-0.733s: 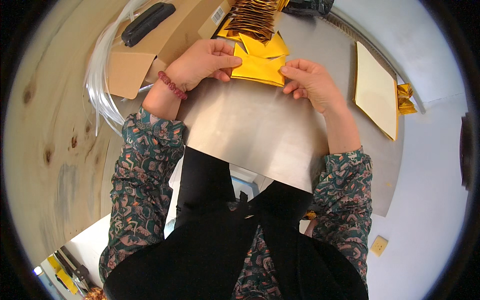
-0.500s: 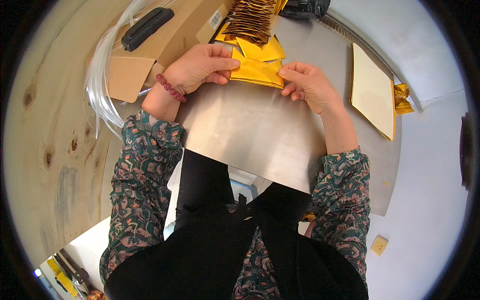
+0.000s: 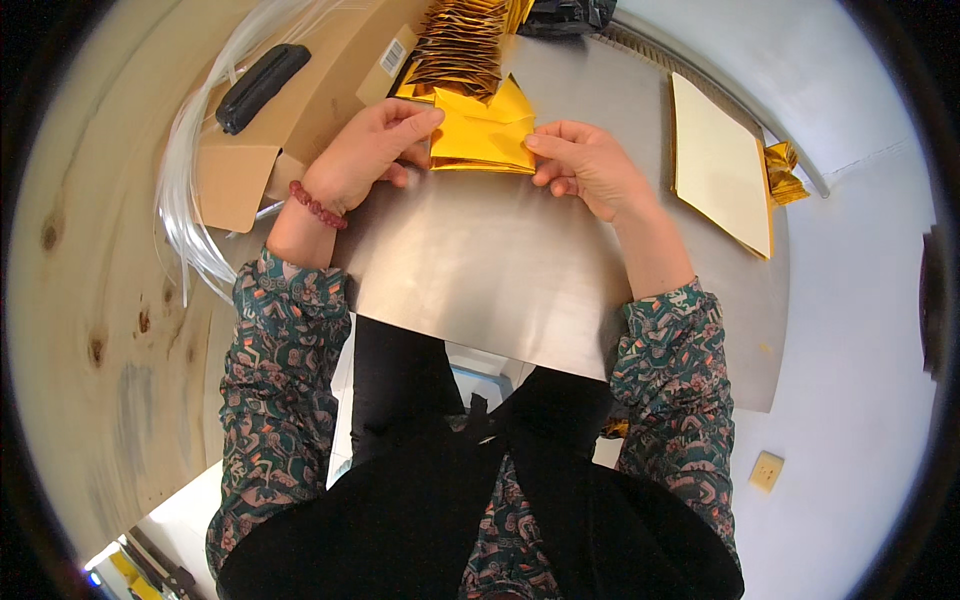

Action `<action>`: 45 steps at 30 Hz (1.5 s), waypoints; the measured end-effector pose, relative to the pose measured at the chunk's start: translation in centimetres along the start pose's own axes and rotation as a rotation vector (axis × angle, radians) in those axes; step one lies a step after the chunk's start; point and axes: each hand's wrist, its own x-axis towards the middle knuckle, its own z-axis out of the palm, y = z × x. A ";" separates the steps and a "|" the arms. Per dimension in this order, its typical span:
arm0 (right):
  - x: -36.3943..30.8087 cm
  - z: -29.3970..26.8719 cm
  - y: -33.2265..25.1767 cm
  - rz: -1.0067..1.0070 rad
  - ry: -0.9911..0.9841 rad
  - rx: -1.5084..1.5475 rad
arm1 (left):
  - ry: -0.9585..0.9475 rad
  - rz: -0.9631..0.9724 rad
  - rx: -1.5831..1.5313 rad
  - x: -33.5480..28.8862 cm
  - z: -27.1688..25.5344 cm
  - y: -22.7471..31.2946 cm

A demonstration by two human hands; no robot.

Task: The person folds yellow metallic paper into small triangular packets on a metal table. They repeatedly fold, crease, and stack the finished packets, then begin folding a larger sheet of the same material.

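From my remote view, working left to right: clear tubing (image 3: 185, 190) loops off the bench's left edge, beside a flat cardboard box (image 3: 300, 110) with a black handle-like piece (image 3: 262, 87) on it. My left hand (image 3: 365, 155) pinches the left edge of the gold foil sheet (image 3: 483, 140), thumb on top, fingers curled under. The sheet lies on the grey metal plate (image 3: 480, 270) near its far edge, just in front of a row of folded gold pieces (image 3: 462, 55). My right hand (image 3: 585, 165) clamps the sheet's right edge, fingertips on the crease. To fold well, I judge both hands should keep the edges aligned and press the crease flat against the plate, sliding outward from the middle. A cream card stack (image 3: 720, 165) sits at the plate's right side, crumpled foil (image 3: 782, 170) beyond it.

Against the earlier picture, both hands sit much as they did; the fold looks slightly flatter
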 end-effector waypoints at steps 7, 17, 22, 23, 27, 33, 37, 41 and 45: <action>0.2 0.6 0.2 -0.068 0.072 -0.049 | -0.119 -0.015 0.044 0.1 -0.4 0.1; -0.3 0.7 0.2 -0.184 0.100 -0.015 | -0.134 0.057 -0.093 0.0 0.3 0.8; -0.4 0.9 1.0 -0.259 -0.042 -0.026 | -0.145 0.047 -0.100 0.2 0.7 0.5; -0.4 0.9 1.0 -0.260 -0.039 -0.032 | -0.164 0.020 -0.060 0.3 0.6 0.5; -0.4 0.9 1.1 -0.275 -0.040 -0.032 | -0.225 -0.009 -0.013 0.6 0.0 0.3; -0.7 0.9 1.0 -0.285 -0.057 -0.055 | -0.278 -0.015 -0.057 0.5 -0.4 0.2; -0.7 0.9 1.1 -0.297 -0.105 -0.037 | -0.302 0.011 -0.062 0.3 -0.7 0.4; -0.5 0.5 1.3 -0.296 -0.135 -0.038 | -0.325 0.026 -0.080 0.3 -0.9 0.5; -0.1 -0.3 1.4 -0.283 -0.142 -0.030 | -0.268 -0.005 -0.042 0.2 -0.6 0.5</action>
